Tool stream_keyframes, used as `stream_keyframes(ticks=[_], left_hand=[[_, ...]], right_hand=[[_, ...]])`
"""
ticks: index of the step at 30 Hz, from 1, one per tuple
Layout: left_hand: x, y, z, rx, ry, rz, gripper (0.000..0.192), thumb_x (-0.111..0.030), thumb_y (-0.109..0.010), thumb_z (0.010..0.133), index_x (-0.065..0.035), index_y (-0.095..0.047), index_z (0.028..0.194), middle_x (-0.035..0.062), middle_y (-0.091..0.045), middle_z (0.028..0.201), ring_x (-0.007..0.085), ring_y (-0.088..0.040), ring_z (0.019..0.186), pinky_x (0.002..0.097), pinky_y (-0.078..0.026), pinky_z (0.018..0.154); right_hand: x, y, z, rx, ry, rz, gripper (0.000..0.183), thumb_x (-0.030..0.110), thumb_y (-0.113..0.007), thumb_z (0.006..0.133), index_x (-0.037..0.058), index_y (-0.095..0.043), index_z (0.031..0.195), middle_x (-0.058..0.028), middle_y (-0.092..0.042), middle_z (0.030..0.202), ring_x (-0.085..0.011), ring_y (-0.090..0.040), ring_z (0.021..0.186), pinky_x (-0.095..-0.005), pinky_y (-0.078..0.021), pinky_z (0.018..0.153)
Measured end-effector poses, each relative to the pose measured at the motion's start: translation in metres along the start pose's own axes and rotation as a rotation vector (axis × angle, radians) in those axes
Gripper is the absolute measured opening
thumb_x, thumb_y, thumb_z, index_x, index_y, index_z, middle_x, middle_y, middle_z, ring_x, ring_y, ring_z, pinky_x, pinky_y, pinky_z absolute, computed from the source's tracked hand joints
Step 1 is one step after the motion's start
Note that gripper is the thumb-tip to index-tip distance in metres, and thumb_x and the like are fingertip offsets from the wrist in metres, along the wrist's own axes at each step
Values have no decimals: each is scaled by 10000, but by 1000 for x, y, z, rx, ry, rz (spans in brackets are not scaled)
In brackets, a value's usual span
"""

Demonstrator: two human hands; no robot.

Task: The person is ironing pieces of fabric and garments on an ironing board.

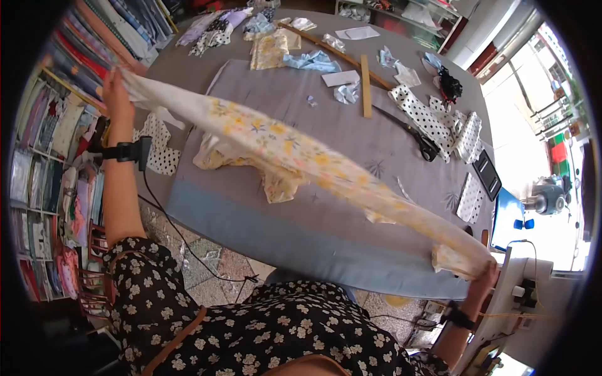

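A long piece of white fabric with a yellow floral print [291, 150] is stretched diagonally above the padded table [263, 225]. At the upper left, my left hand [117, 94] grips one end of it, raised beyond the table's left edge. The other end is held in my right hand [484, 279], low at the table's right corner. Beneath the stretched cloth, a crumpled yellow floral piece [280, 183] lies on the grey cover. Both wrists wear black straps; the left one carries a small device with a cable.
Black-handled scissors [427, 146], a short wooden ruler [366, 87] and a long wooden stick [338, 52] lie at the back right. Polka-dot fabric [423, 113] and several scraps surround them. A dark phone-like device [487, 175] sits by the right edge. Shelves of folded cloth [42, 169] stand at left.
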State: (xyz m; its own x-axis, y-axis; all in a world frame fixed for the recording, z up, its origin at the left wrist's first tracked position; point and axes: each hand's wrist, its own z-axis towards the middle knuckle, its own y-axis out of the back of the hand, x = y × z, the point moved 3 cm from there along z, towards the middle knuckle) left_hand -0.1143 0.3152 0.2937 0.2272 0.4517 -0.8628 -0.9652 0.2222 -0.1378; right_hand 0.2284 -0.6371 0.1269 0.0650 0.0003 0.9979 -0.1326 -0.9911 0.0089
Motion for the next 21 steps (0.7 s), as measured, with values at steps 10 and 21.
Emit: stream_keyframes(ticks=[10,21], left_hand=[[-33,-79,27,321,-339,208,225,-141,-460,963,-60,-639,1073,10,-641,896,103,-578,771,241,-465,696],[14,-335,1,525,-823,481,394,-247,-606,928,-20,-539,1243,87,-608,1125,196,-593,1051,324,-477,930]], right_hand=[[66,142,40,-217,283,-420,311,189,-503,951,-36,-584,1151,-119,-594,1127,-227,-600,979,-346,-525,792],[60,144,48,-348,427,-1137,334,194,-442,995,-82,-581,1124,-128,-608,1085,-208,-626,898,-298,-545,783]])
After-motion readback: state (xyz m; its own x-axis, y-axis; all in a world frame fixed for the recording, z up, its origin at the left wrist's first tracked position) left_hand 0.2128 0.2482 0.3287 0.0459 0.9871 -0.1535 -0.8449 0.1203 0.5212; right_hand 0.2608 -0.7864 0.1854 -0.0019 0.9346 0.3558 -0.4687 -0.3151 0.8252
